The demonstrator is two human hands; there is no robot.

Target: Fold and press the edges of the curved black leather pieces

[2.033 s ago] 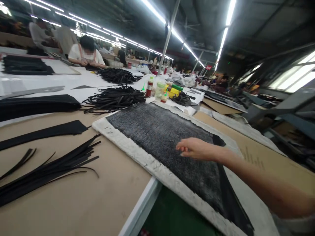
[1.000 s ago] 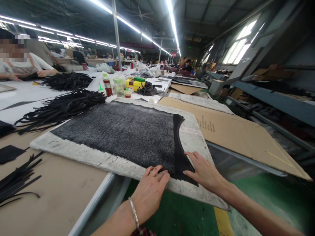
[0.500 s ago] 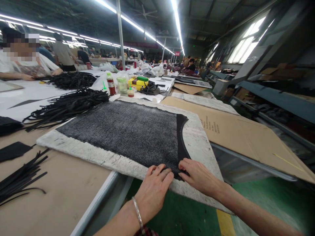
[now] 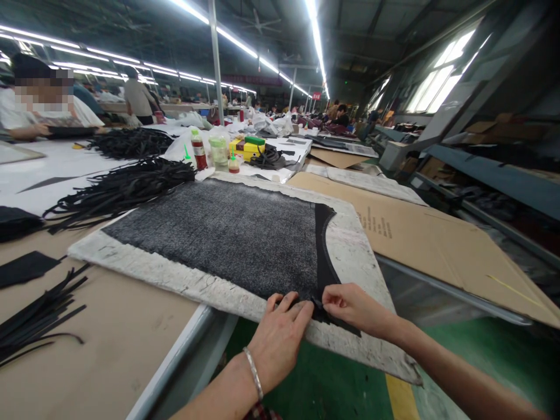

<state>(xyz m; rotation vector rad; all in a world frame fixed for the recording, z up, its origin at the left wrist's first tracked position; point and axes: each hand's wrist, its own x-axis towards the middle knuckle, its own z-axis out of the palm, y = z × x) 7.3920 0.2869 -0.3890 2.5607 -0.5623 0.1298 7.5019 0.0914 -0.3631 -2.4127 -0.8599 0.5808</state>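
A dark grey speckled fabric piece lies flat on a worn white board, with a smooth black strip along its right side. My left hand rests on the fabric's near edge, its fingers bent and pressing down. Just right of it, my right hand is pinched at the near part of the black strip, where the edge of the material is rumpled. The fingertips of the right hand partly hide what they grip. A black corner sticks out under the right hand, over the board's near edge.
Black strips are heaped at the left, near a red bottle, a clear cup and a yellow box. Cardboard lies at the right. A person sits at the far left.
My right hand has closed into a pinch and shifted slightly right. The black strip's near corner now shows beneath it. The person at the left now holds up a dark piece.
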